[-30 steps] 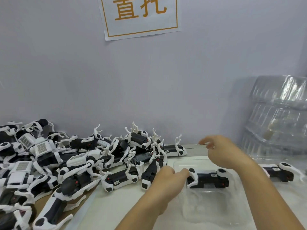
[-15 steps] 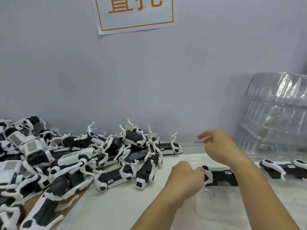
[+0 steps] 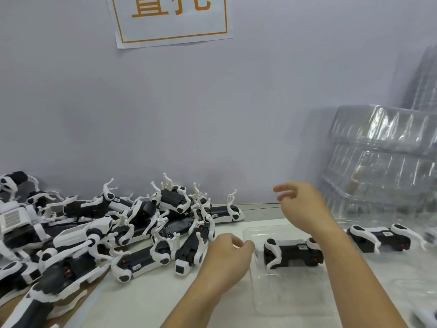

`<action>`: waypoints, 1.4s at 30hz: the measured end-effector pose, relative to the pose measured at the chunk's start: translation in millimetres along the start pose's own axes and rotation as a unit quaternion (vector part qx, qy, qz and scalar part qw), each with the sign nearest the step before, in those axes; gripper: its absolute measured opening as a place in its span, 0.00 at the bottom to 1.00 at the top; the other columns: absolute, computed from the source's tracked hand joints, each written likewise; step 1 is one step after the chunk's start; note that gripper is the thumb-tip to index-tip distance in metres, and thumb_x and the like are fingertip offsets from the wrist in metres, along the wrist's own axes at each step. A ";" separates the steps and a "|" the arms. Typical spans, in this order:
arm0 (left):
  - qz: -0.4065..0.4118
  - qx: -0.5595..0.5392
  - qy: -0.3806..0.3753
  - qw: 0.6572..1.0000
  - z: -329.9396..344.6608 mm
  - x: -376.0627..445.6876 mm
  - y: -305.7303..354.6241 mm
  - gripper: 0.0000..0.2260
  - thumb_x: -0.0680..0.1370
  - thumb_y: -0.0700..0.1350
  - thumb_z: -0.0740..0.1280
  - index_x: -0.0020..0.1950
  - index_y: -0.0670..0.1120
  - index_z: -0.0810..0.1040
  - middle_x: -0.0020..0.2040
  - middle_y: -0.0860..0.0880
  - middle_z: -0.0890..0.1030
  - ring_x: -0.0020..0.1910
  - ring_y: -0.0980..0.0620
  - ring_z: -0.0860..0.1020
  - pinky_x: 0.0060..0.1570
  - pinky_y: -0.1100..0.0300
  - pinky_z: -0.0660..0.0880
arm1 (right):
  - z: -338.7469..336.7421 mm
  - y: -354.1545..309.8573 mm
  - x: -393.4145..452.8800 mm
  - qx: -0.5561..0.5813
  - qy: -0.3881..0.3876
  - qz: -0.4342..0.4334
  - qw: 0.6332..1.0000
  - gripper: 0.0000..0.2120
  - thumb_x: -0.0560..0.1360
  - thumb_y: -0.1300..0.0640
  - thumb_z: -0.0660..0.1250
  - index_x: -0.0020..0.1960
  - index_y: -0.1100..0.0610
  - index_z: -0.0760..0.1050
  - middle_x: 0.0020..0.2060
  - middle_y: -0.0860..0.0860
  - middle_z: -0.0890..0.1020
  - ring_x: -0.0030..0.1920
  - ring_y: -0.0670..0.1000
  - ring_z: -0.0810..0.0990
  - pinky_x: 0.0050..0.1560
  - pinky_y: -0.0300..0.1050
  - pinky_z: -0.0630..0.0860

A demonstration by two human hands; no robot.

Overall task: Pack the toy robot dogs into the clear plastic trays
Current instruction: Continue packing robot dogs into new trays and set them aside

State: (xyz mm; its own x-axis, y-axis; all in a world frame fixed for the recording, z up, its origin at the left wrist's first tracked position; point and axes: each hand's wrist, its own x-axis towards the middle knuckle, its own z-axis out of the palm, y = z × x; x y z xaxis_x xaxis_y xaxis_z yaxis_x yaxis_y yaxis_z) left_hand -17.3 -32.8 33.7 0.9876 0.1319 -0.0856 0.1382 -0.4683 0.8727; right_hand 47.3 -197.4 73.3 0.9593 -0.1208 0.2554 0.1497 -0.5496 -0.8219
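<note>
Clear plastic is the landmark in the head view: one shallow tray (image 3: 279,294) lies on the pale worktop (image 3: 146,301), and everything else is placed from it. One black-and-white toy dog (image 3: 292,253) lies on its side in the tray's far half, legs folded, so the step in hand looks like seating that dog, with the near half of the tray bare.

At the tray's left rim sits the left hand (image 3: 227,259), its fingers curled with thumb and fingertips meeting at the plastic edge; I cannot tell for sure whether it pinches the rim or merely rests beside it. Above the tray's far edge hovers the right hand (image 3: 305,207), fingers loose and spread, holding nothing and clear of the dog.

Right of the tray lies a second dog (image 3: 378,240), apparently in another clear tray, though its outline is hard to make out. Left of the tray sprawls a heap of dogs (image 3: 99,233), too tangled to count exactly; well over a dozen. Behind and right of the tray leans a stack of spare trays (image 3: 383,166) against the wall, number unclear.

By my reckoning the next move calls for the right hand to reach left to the heap, free one dog from the tangled legs, and fold it to fit.
</note>
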 end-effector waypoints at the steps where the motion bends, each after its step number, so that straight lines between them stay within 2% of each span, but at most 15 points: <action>1: -0.003 -0.015 -0.003 1.000 -0.4 1.2 0.5 0.08 0.77 0.49 0.64 0.50 0.46 0.79 0.43 0.49 0.82 0.39 0.50 0.83 0.51 0.52 0.82 | -1.3 0.2 0.4 0.029 0.014 0.001 0.999 0.19 0.76 0.66 0.57 0.57 0.49 0.79 0.49 0.48 0.83 0.36 0.47 0.78 0.33 0.35 0.70; 4: -0.013 -0.028 -0.018 0.999 -1.7 6.3 3.1 0.09 0.77 0.47 0.67 0.54 0.45 0.77 0.45 0.47 0.82 0.35 0.52 0.82 0.44 0.54 0.84 | -4.2 -0.7 0.2 0.122 0.061 0.008 0.991 0.18 0.76 0.65 0.59 0.55 0.47 0.79 0.48 0.47 0.84 0.41 0.48 0.81 0.33 0.37 0.72; 9: 0.031 0.013 0.019 0.999 3.2 12.1 0.9 0.10 0.78 0.50 0.66 0.56 0.48 0.77 0.47 0.53 0.81 0.44 0.53 0.83 0.53 0.51 0.81 | -6.4 -7.7 -0.5 0.190 0.117 0.005 0.975 0.16 0.77 0.64 0.59 0.56 0.48 0.79 0.47 0.47 0.83 0.38 0.45 0.80 0.31 0.32 0.72; 11: 0.048 0.007 0.051 0.998 7.3 13.3 -5.7 0.08 0.79 0.51 0.65 0.53 0.50 0.78 0.47 0.55 0.80 0.46 0.55 0.81 0.49 0.56 0.80 | -8.0 -12.4 0.0 0.200 0.138 -0.006 0.970 0.16 0.77 0.63 0.59 0.55 0.47 0.78 0.47 0.47 0.83 0.40 0.42 0.80 0.33 0.34 0.72; 14: 0.066 -0.011 0.107 0.992 10.0 16.7 -15.4 0.06 0.80 0.49 0.63 0.47 0.51 0.78 0.44 0.56 0.79 0.41 0.61 0.77 0.33 0.71 0.68 | -12.4 -24.3 6.1 0.204 0.177 -0.026 0.963 0.14 0.77 0.62 0.61 0.56 0.46 0.77 0.45 0.46 0.82 0.35 0.38 0.79 0.31 0.33 0.71; 19: 0.103 -0.060 0.134 0.984 8.8 22.3 -23.0 0.07 0.80 0.44 0.64 0.42 0.51 0.77 0.42 0.54 0.80 0.32 0.63 0.76 0.33 0.73 0.70 | -24.3 -60.7 39.8 0.179 0.224 -0.057 0.956 0.14 0.75 0.62 0.61 0.57 0.50 0.77 0.39 0.43 0.81 0.27 0.37 0.76 0.25 0.30 0.68; 21: 0.109 -0.057 0.122 0.985 9.2 23.2 -26.9 0.07 0.80 0.44 0.64 0.43 0.51 0.77 0.43 0.53 0.80 0.32 0.63 0.75 0.33 0.72 0.70 | -29.8 -75.5 55.7 0.139 0.212 -0.071 0.965 0.15 0.74 0.61 0.61 0.58 0.50 0.78 0.41 0.45 0.81 0.34 0.41 0.79 0.28 0.33 0.71; 24: 0.125 -0.043 0.115 0.985 9.3 24.3 -29.9 0.07 0.80 0.45 0.63 0.44 0.52 0.77 0.43 0.53 0.79 0.32 0.63 0.75 0.34 0.71 0.70 | -37.8 -85.8 81.8 0.033 0.204 -0.083 0.975 0.17 0.74 0.59 0.62 0.61 0.53 0.77 0.48 0.50 0.82 0.50 0.53 0.81 0.49 0.46 0.78; 26: 0.134 -0.047 0.115 0.983 7.8 23.9 -29.7 0.07 0.80 0.45 0.63 0.44 0.53 0.76 0.44 0.54 0.79 0.33 0.63 0.75 0.34 0.70 0.70 | -42.0 -83.7 98.6 -0.081 0.199 -0.083 0.973 0.18 0.75 0.57 0.63 0.64 0.53 0.74 0.55 0.54 0.80 0.58 0.56 0.77 0.60 0.51 0.75; 28: 0.142 -0.045 0.117 0.982 6.1 23.7 -30.1 0.06 0.80 0.45 0.63 0.45 0.54 0.75 0.45 0.54 0.78 0.35 0.61 0.75 0.36 0.69 0.70 | -47.8 -75.8 112.5 -0.246 0.189 -0.078 0.947 0.20 0.75 0.56 0.64 0.67 0.54 0.71 0.61 0.58 0.75 0.63 0.60 0.72 0.64 0.55 0.68; 30: 0.146 -0.040 0.118 0.981 4.9 23.8 -31.4 0.05 0.80 0.45 0.63 0.46 0.54 0.75 0.45 0.54 0.78 0.36 0.59 0.75 0.37 0.68 0.70 | -63.2 -65.7 123.0 -0.436 0.195 -0.060 0.877 0.22 0.75 0.51 0.66 0.67 0.56 0.69 0.64 0.61 0.70 0.65 0.63 0.68 0.64 0.56 0.65; 33: 0.144 -0.033 0.117 0.982 3.8 25.8 -34.1 0.06 0.80 0.45 0.62 0.46 0.55 0.73 0.46 0.54 0.77 0.38 0.57 0.75 0.41 0.66 0.72 | -108.4 -51.2 137.7 -0.551 0.209 0.027 0.807 0.41 0.70 0.38 0.71 0.72 0.59 0.59 0.69 0.65 0.65 0.69 0.67 0.64 0.69 0.62 0.62; 36: 0.147 -0.023 0.120 0.982 2.6 28.8 -35.1 0.06 0.80 0.44 0.62 0.46 0.55 0.73 0.46 0.54 0.77 0.40 0.56 0.75 0.45 0.63 0.74 | -144.9 -42.8 143.6 -0.544 0.114 0.133 0.820 0.61 0.61 0.29 0.75 0.77 0.58 0.47 0.72 0.63 0.64 0.72 0.68 0.64 0.71 0.68 0.56; 38: 0.148 -0.020 0.122 0.981 4.2 29.7 -35.8 0.06 0.80 0.45 0.63 0.47 0.56 0.73 0.46 0.54 0.77 0.40 0.56 0.75 0.44 0.64 0.73 | -144.7 -36.6 138.0 -0.589 0.071 0.118 0.796 0.59 0.59 0.32 0.78 0.75 0.54 0.48 0.69 0.60 0.66 0.68 0.66 0.69 0.69 0.68 0.59; 42: 0.153 -0.003 0.120 0.981 5.6 29.1 -37.1 0.07 0.79 0.44 0.63 0.46 0.57 0.72 0.45 0.55 0.76 0.41 0.57 0.75 0.44 0.65 0.72 | -132.8 -25.4 129.8 -0.637 0.114 0.020 0.762 0.34 0.62 0.46 0.77 0.60 0.53 0.63 0.50 0.56 0.70 0.55 0.60 0.75 0.63 0.62 0.67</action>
State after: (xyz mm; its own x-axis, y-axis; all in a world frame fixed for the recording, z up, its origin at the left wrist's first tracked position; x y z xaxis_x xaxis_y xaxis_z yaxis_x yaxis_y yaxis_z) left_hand 6.8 -16.4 -3.8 0.9368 0.1876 0.2951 -0.1631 -0.5120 0.8433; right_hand 136.2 -308.9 195.0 0.8685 -0.2200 0.4442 -0.3727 -0.8807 0.2924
